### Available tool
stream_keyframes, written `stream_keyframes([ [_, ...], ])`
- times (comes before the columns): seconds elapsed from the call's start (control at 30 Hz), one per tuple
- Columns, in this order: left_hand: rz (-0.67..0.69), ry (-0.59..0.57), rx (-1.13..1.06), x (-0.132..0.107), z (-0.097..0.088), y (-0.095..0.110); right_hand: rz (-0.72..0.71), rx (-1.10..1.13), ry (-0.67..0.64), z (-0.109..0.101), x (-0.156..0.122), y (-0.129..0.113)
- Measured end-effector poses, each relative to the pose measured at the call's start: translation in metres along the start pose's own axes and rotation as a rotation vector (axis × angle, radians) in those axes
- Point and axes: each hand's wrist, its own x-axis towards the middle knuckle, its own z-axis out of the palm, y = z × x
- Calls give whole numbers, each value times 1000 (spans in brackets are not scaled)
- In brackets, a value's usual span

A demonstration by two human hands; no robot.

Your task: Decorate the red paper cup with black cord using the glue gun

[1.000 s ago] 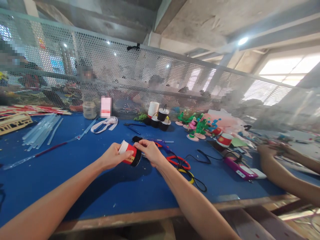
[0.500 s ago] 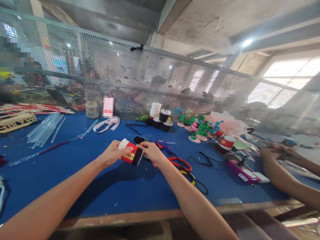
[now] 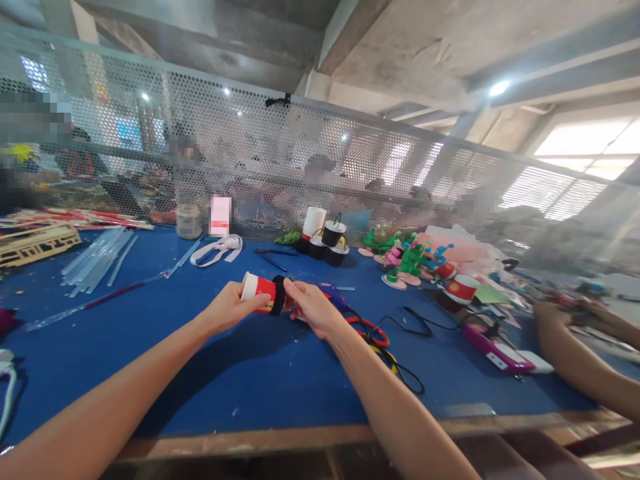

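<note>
A small paper cup [image 3: 263, 292], red with a white rim and a black band at its other end, lies on its side in the air above the blue table [image 3: 240, 373]. My left hand [image 3: 229, 308] wraps its fingers round the white-rimmed end. My right hand [image 3: 314, 308] pinches the black end from the right with thumb and fingers. Both hands are closed on the cup, just in front of a black pom-pom and red scissors [image 3: 367, 328] with black cords.
Clear glue sticks [image 3: 97, 257], a wooden piece [image 3: 35, 241], a jar [image 3: 189, 221] and white ribbon [image 3: 219, 249] lie at the back left. Black-and-white cups [image 3: 327, 239] and green and pink craft figures [image 3: 405, 260] stand behind. Another person's arms [image 3: 580, 347] work at the right by a purple tool [image 3: 495, 352]. A perforated metal screen [image 3: 280, 160] backs the table.
The cup has been turned from tilted to lying nearly level, and raised slightly. My right fingers have shifted onto its black end. The view has drifted a little.
</note>
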Motion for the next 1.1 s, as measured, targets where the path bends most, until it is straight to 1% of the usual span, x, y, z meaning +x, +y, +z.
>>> stream_keyframes([
  [0.07,-11,-21,72,1,0,-1,33,55,4,1,1,2],
  [0.1,-25,-30,71,1,0,-1,29,63,18,2,1,3],
  [0.13,-48,-37,36,2,-1,-1,16,57,29,2,1,3],
  [0.2,-107,-47,-114,2,-2,1,-33,11,39,4,0,4],
  [0.27,-166,-35,-248,2,-2,4,-76,-67,9,5,-2,3],
  [0.33,-216,-11,-281,1,-1,7,-90,-152,-33,5,-2,2],
  [0.37,-231,13,-270,1,0,8,-100,-186,-27,4,-2,3],
  [0.4,-241,33,-253,0,1,8,-122,-214,4,2,-1,3],
  [0.47,-234,59,-213,0,3,8,-203,-249,111,-1,1,5],
  [0.5,-220,58,-193,0,4,7,-243,-265,153,-2,3,6],
  [0.53,-203,50,-173,0,5,5,-271,-286,167,-3,4,7],
  [0.57,-185,36,-155,0,5,3,-286,-311,154,-3,4,9],
  [0.63,-163,8,-130,0,5,0,-291,-346,80,0,3,10],
  [0.7,-158,-14,-119,0,6,-2,-293,-337,3,4,1,10],
  [0.77,-156,-27,-105,-1,7,-2,-306,-299,-46,8,-3,8],
  [0.87,-164,-29,-83,-2,10,1,-336,-267,-77,13,-7,3],
  [0.97,-195,-2,-78,-3,14,4,-344,-270,-98,16,-9,0],
  [1.1,-226,13,-64,-2,16,2,-329,-315,-96,17,-8,5],
])
